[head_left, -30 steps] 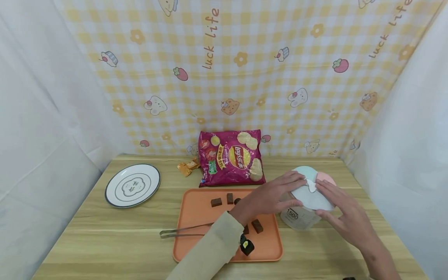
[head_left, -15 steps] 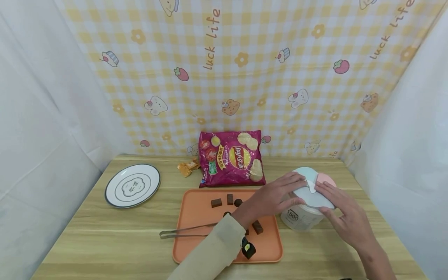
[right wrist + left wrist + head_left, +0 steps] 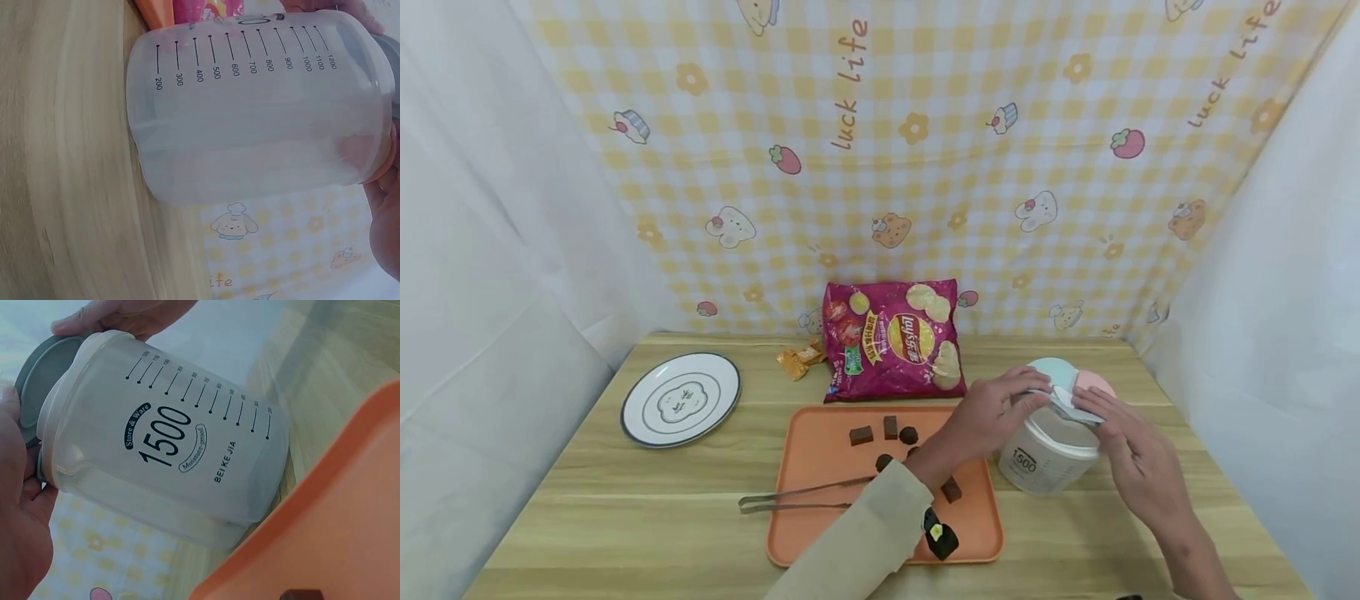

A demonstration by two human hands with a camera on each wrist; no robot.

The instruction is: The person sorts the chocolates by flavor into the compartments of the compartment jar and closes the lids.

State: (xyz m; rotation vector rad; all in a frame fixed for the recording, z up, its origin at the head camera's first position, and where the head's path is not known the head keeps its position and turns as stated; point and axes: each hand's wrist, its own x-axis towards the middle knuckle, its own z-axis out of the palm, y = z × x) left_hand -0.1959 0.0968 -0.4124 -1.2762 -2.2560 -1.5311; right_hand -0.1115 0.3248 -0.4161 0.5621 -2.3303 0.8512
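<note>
A clear plastic storage canister [image 3: 1037, 467], marked 1500, stands upright at the right of the table. Its round lid has mint [image 3: 1052, 372], pink [image 3: 1094, 383] and pale grey sections. The front grey flap [image 3: 53, 378] is tilted up, so the canister's mouth shows below it. My left hand [image 3: 992, 412] pinches the flap's left side, thumb against it. On the right, my right hand [image 3: 1142, 462] lays its fingers over the lid and holds the flap's edge with the thumb. Graduation lines run down the canister's wall [image 3: 250, 112]; I see no contents through it.
Left of the canister lies an orange tray [image 3: 820, 425] with several dark chocolate pieces [image 3: 861, 435] and metal tongs [image 3: 797, 496]. Behind it are a purple Lay's chip bag [image 3: 895, 337] and orange-wrapped sweets [image 3: 801, 358]. A white plate [image 3: 643, 404] sits far left.
The lid's grey front flap has lifted from lying flat to tilted up, exposing the canister's mouth. Both hands have shifted slightly with it; the canister stays in place.
</note>
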